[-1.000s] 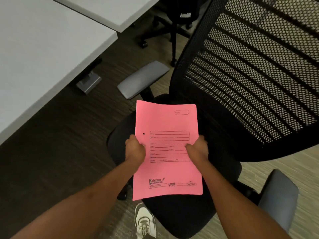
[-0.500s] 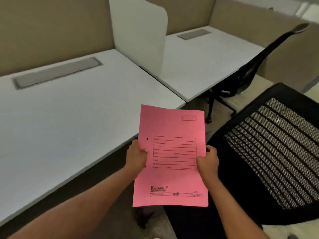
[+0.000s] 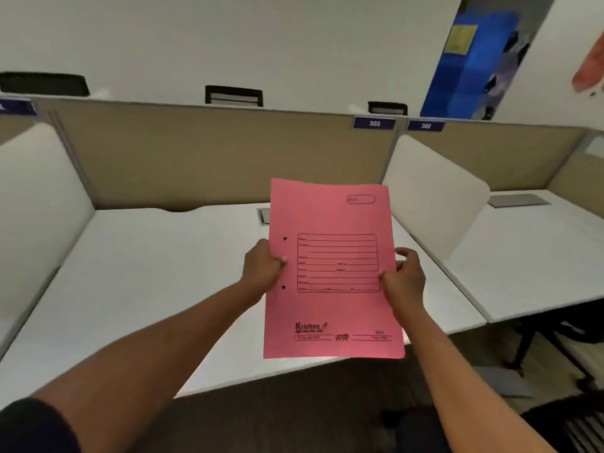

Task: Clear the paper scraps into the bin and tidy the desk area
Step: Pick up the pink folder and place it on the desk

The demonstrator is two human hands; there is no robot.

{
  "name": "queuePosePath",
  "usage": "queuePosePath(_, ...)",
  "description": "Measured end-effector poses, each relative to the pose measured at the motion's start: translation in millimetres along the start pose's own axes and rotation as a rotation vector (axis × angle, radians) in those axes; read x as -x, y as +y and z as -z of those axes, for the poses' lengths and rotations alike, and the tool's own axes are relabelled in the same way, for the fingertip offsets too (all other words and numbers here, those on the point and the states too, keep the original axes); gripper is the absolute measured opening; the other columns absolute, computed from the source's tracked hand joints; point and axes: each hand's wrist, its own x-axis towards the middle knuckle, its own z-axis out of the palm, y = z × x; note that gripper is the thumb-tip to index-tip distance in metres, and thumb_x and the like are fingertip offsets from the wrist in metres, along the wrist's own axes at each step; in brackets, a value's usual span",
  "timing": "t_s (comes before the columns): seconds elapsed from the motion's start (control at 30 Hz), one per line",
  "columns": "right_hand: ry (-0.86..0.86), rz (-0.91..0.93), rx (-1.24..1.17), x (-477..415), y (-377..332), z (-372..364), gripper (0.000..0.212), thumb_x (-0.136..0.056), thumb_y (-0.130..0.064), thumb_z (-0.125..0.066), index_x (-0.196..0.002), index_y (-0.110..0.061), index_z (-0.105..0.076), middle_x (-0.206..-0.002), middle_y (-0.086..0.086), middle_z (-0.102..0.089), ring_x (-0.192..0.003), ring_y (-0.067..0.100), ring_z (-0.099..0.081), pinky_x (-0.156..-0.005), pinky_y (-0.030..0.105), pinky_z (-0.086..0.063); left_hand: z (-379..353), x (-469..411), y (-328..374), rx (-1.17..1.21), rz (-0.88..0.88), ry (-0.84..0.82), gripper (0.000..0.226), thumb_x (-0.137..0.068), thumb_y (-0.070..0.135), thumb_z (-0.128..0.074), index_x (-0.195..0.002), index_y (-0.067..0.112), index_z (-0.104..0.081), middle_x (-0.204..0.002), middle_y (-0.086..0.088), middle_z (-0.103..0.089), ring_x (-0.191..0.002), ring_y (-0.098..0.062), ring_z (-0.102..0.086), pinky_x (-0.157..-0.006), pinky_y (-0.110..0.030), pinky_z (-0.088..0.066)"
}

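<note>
A pink paper file folder (image 3: 330, 220) with a printed form box and two punch holes is held upright in front of me, above the white desk (image 3: 147, 273). My left hand (image 3: 261, 268) grips its left edge between the punch holes. My right hand (image 3: 403, 276) pinches its right edge at the same height. No paper scraps and no bin are in view.
White side dividers (image 3: 431, 194) flank the desk, with a tan back partition (image 3: 212, 152) labelled 303 and 302. A neighbouring white desk (image 3: 536, 256) lies to the right. A black chair (image 3: 568, 420) shows at the bottom right, over dark floor.
My view has swung up from the black mesh chair and floor to the desk and partition. Both hands have kept hold of the pink folder, which now hangs over the desk.
</note>
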Motion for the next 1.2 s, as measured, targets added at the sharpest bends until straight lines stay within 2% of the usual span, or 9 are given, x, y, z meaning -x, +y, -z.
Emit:
queuePosePath(0.17, -0.076, 0.097, -0.036, 4, -95, -69, 0.039, -0.076, -0.012, -0.064, -0.112, -0.022, -0.050, -0.078, -0.005, -0.062, -0.071, 0.008, -0.060, -0.056, 0.023, -0.043, 109, -16, 0, 0.012, 0.012, 0.159, 0.011, -0.086, 0.019, -0.059, -0.096, 0.017, -0.054, -0.094, 0.002, -0.061, -0.090, -0.020, -0.061, -0.075, -0.038, -0.053)
queuePosePath(0.27, -0.122, 0.123, -0.052, 3, -130, -111, 0.040, -0.076, -0.006, -0.064, -0.115, -0.013, -0.057, -0.087, -0.005, -0.065, -0.083, 0.016, -0.064, -0.070, 0.030, -0.051, 155, -31, -7, 0.016, 0.015, 0.227, 0.013, -0.085, 0.017, -0.058, -0.097, 0.019, -0.056, -0.099, 0.000, -0.063, -0.092, -0.021, -0.061, -0.080, -0.041, -0.053)
queuePosePath(0.37, -0.141, 0.132, -0.064, -5, -151, -151, 0.051, -0.075, -0.003, -0.064, -0.125, -0.008, -0.054, -0.083, -0.008, -0.063, -0.091, 0.019, -0.062, -0.086, 0.036, -0.050, 185, -51, -18, -0.011, 0.021, 0.299, 0.009, -0.086, 0.015, -0.059, -0.092, 0.020, -0.054, -0.094, 0.001, -0.061, -0.086, -0.021, -0.059, -0.073, -0.033, -0.048)
queuePosePath(0.5, -0.174, 0.148, -0.106, -30, -161, -201, 0.049, -0.072, -0.001, -0.063, -0.119, -0.014, -0.055, -0.075, -0.014, -0.061, -0.076, 0.012, -0.061, -0.075, 0.032, -0.049, 202, -93, -37, -0.068, 0.032, 0.343, 0.007, -0.088, 0.014, -0.059, -0.093, 0.017, -0.055, -0.091, 0.000, -0.061, -0.084, -0.023, -0.059, -0.073, -0.033, -0.047)
queuePosePath(0.6, -0.213, 0.140, -0.102, -63, -160, -238, 0.045, -0.073, 0.000, -0.062, -0.115, -0.015, -0.056, -0.074, -0.010, -0.062, -0.076, 0.016, -0.062, -0.070, 0.030, -0.047, 201, -136, -54, -0.108, 0.075, 0.375, 0.008, -0.088, 0.012, -0.058, -0.095, 0.010, -0.055, -0.095, -0.007, -0.063, -0.084, -0.026, -0.059, -0.072, -0.036, -0.048)
queuePosePath(0.7, -0.246, 0.129, -0.071, -108, -148, -279, 0.042, -0.074, 0.001, -0.060, -0.114, -0.012, -0.055, -0.073, -0.007, -0.061, -0.079, 0.022, -0.063, -0.072, 0.035, -0.050, 188, -189, -72, -0.147, 0.130, 0.383, 0.010, -0.089, 0.011, -0.058, -0.094, 0.006, -0.051, -0.097, -0.012, -0.062, -0.088, -0.030, -0.059, -0.074, -0.040, -0.049)
queuePosePath(1.0, -0.399, 0.011, -0.011, -221, -74, -399, 0.038, -0.078, 0.002, -0.056, -0.114, -0.011, -0.055, -0.092, 0.005, -0.070, -0.084, 0.023, -0.065, -0.078, 0.043, -0.055, 140, -342, -154, -0.282, 0.270, 0.340, 0.013, -0.090, 0.007, -0.057, -0.097, 0.000, -0.048, -0.098, -0.020, -0.061, -0.081, -0.027, -0.055, -0.067, -0.039, -0.045)
queuePosePath(1.13, -0.501, 0.018, 0.022, -248, -41, -449, 0.029, -0.078, 0.004, -0.049, -0.090, -0.020, -0.061, -0.085, -0.001, -0.068, -0.077, 0.020, -0.064, -0.066, 0.037, -0.058, 130, -397, -198, -0.322, 0.311, 0.308, 0.013, -0.089, 0.006, -0.059, -0.094, 0.002, -0.047, -0.097, -0.022, -0.062, -0.079, -0.029, -0.057, -0.065, -0.037, -0.046)
queuePosePath(1.2, -0.522, 0.008, 0.037, -258, -28, -474, 0.027, -0.080, 0.002, -0.052, -0.090, -0.020, -0.061, -0.085, -0.001, -0.068, -0.077, 0.018, -0.065, -0.067, 0.035, -0.058, 126, -422, -223, -0.337, 0.340, 0.290, 0.014, -0.089, 0.007, -0.059, -0.093, 0.003, -0.047, -0.096, -0.021, -0.063, -0.076, -0.028, -0.057, -0.063, -0.038, -0.048)
